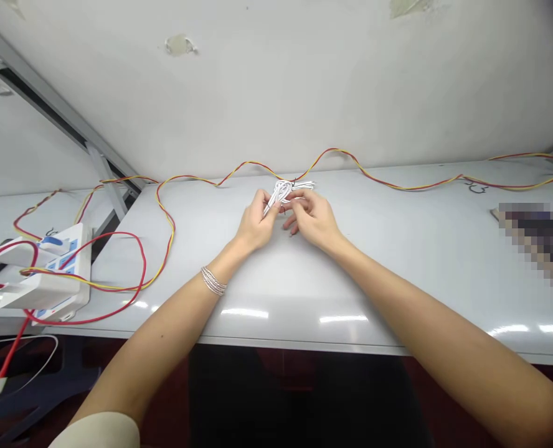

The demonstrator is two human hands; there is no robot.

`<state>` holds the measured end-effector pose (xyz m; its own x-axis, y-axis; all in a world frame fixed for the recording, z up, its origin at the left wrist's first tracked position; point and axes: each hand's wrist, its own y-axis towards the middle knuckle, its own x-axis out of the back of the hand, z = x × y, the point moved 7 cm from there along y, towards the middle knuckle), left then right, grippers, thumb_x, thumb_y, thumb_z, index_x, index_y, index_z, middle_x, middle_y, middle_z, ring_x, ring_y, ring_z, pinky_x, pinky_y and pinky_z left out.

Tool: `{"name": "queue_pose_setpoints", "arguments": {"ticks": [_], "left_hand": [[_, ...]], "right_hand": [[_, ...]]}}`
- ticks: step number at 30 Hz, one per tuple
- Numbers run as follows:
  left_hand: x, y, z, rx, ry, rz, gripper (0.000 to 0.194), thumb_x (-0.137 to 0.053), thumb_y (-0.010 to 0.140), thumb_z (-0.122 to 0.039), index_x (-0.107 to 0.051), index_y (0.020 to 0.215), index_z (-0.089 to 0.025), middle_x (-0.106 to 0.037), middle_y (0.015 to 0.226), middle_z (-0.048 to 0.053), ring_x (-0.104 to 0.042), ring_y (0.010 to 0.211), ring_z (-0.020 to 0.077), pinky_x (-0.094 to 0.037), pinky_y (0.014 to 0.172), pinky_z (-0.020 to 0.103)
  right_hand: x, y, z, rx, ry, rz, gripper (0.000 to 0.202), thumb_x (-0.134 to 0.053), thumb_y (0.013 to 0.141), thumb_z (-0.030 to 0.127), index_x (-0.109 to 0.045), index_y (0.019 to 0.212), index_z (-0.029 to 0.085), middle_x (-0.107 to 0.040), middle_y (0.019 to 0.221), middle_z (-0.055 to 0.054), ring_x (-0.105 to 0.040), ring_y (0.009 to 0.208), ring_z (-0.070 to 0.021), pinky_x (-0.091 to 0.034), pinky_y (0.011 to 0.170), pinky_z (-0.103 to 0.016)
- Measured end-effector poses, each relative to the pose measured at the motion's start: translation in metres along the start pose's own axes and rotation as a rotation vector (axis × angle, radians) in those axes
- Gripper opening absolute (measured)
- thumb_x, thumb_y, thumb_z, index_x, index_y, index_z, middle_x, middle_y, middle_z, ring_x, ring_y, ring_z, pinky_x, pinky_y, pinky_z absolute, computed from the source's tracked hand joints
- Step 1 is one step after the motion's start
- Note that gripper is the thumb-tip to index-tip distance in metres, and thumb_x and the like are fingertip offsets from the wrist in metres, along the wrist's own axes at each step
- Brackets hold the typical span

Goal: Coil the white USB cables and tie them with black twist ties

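Observation:
Near the back of the pale table, my left hand [256, 223] pinches a coiled white cable [282, 190] between thumb and fingers. My right hand [311, 216] is at the cable's right side, its thumb and index finger closed together by a thin dark tie and its other fingers loosely curled. Another white bundle [303, 185] lies just behind the right fingertips, close to the wall. Whether it belongs to the same cable cannot be made out.
A white power strip [83, 264] with plugged-in adapters and looping red cables stands at the left. Twisted red and yellow wire [388, 185] runs along the wall. Dark tie scraps [477, 186] and a blurred-out flat object [538, 239] lie at the right.

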<state>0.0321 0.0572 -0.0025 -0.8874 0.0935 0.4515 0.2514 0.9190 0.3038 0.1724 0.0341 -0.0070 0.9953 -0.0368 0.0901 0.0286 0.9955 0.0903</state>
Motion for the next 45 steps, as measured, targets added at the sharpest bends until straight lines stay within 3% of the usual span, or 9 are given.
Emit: {"name": "queue_pose_setpoints", "arguments": {"ticks": [3,5,9,15,24,36,45], "left_hand": [[0.002,-0.003,-0.010,-0.082,0.145,0.024,0.016,-0.049,0.098,-0.036,-0.041,0.090,-0.024,-0.059,0.072,-0.002,-0.053,0.061,0.0159,-0.038,0.062,0.031],[0.001,-0.004,-0.016,-0.123,0.276,0.058,0.010,-0.046,0.099,-0.033,-0.043,0.094,-0.025,-0.062,0.075,0.000,-0.057,0.062,0.0184,-0.038,0.062,0.033],[-0.001,-0.005,-0.024,-0.160,0.446,0.119,0.008,-0.044,0.098,-0.032,-0.046,0.100,-0.025,-0.067,0.081,0.004,-0.064,0.068,0.0237,-0.042,0.062,0.035],[-0.003,-0.004,-0.028,-0.170,0.569,0.191,0.014,-0.042,0.092,-0.020,-0.046,0.105,-0.023,-0.070,0.089,0.007,-0.067,0.076,0.0244,-0.047,0.067,0.036],[-0.002,-0.003,-0.025,-0.173,0.463,0.200,0.027,-0.048,0.084,-0.015,-0.045,0.110,-0.021,-0.070,0.094,0.010,-0.069,0.080,0.0274,-0.050,0.071,0.038],[-0.004,-0.004,-0.021,-0.128,0.307,0.222,0.015,-0.047,0.094,-0.023,-0.043,0.108,-0.021,-0.068,0.088,0.007,-0.065,0.077,0.0248,-0.046,0.071,0.036],[-0.003,-0.004,-0.019,-0.127,0.235,0.193,0.009,-0.047,0.096,-0.024,-0.046,0.104,-0.021,-0.066,0.088,0.004,-0.060,0.074,0.0198,-0.042,0.071,0.032]], "right_hand": [[-0.006,-0.001,-0.001,-0.043,0.008,0.055,0.027,-0.054,0.098,0.048,-0.056,0.100,0.021,-0.075,0.092,-0.006,-0.068,0.056,-0.0136,-0.050,0.042,-0.022],[-0.009,-0.002,0.000,-0.040,-0.040,0.083,0.040,-0.061,0.092,0.059,-0.059,0.097,0.020,-0.076,0.093,-0.007,-0.070,0.061,-0.0153,-0.050,0.044,-0.023],[-0.011,-0.003,0.000,-0.039,-0.143,0.098,0.049,-0.074,0.079,0.065,-0.067,0.088,0.017,-0.075,0.087,-0.009,-0.070,0.071,-0.0178,-0.053,0.054,-0.025],[-0.014,-0.002,-0.004,-0.027,-0.091,0.148,0.038,-0.072,0.086,0.054,-0.067,0.089,0.016,-0.074,0.083,-0.006,-0.067,0.066,-0.0144,-0.053,0.058,-0.025],[-0.013,0.000,-0.006,-0.020,-0.032,0.119,0.020,-0.072,0.087,0.035,-0.069,0.092,0.016,-0.075,0.087,-0.006,-0.065,0.062,-0.0127,-0.052,0.052,-0.023],[-0.012,0.001,-0.006,-0.161,0.080,0.090,0.009,-0.073,0.087,0.021,-0.066,0.083,0.017,-0.067,0.066,-0.001,-0.064,0.054,-0.0142,-0.046,0.038,-0.021],[-0.009,-0.001,-0.007,-0.253,0.230,0.072,0.005,-0.072,0.087,0.016,-0.070,0.083,0.016,-0.069,0.074,-0.002,-0.064,0.057,-0.0121,-0.050,0.040,-0.020]]}}
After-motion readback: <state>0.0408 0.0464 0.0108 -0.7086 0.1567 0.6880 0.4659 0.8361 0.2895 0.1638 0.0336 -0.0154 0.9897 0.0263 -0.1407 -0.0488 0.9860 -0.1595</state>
